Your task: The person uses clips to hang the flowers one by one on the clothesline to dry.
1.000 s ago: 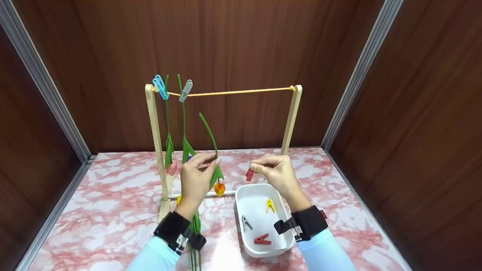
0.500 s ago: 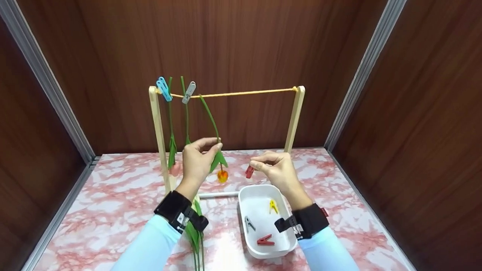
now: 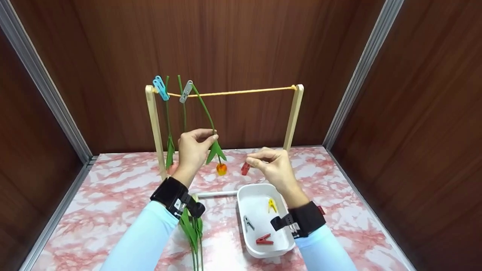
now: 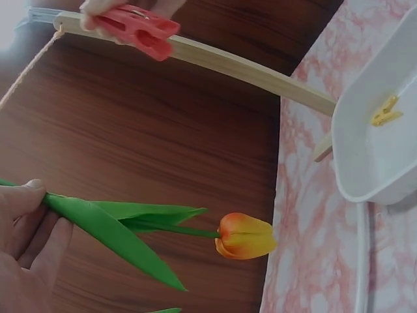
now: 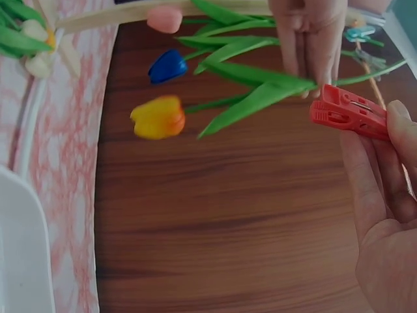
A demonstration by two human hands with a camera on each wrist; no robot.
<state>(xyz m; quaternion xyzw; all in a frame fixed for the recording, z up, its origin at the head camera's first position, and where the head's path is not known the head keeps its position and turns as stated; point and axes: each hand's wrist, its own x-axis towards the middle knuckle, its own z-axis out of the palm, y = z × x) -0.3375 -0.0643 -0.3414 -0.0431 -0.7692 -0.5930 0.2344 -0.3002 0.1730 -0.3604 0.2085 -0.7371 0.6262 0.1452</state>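
Observation:
Between thumb and fingers my left hand (image 3: 196, 150) pinches the green stem of an orange-yellow tulip (image 3: 221, 169). The bloom points down, and the stem's upper end overlaps the yellow cord (image 3: 241, 92) beside a grey clothespin (image 3: 186, 91). My right hand (image 3: 276, 169) pinches a red clothespin (image 3: 245, 168) above the white tub; its jaws show free of any stem in the right wrist view. A blue clothespin (image 3: 160, 88) and the grey one each hold a tulip upside down on the cord. Those blooms, pink (image 5: 164, 19) and blue (image 5: 167, 66), show in the right wrist view.
A white tub (image 3: 244, 246) holds a yellow clothespin (image 3: 272, 205), a grey one (image 3: 248, 223) and a red one (image 3: 264, 239). Wooden posts (image 3: 293, 116) carry the cord, with a white bar (image 3: 216, 194) low between them. More tulips (image 3: 192, 229) lie below my left forearm.
My left hand has risen with the orange-yellow tulip, bringing its stem end up to the cord by the grey clothespin. My right hand has moved slightly up and left with the red clothespin.

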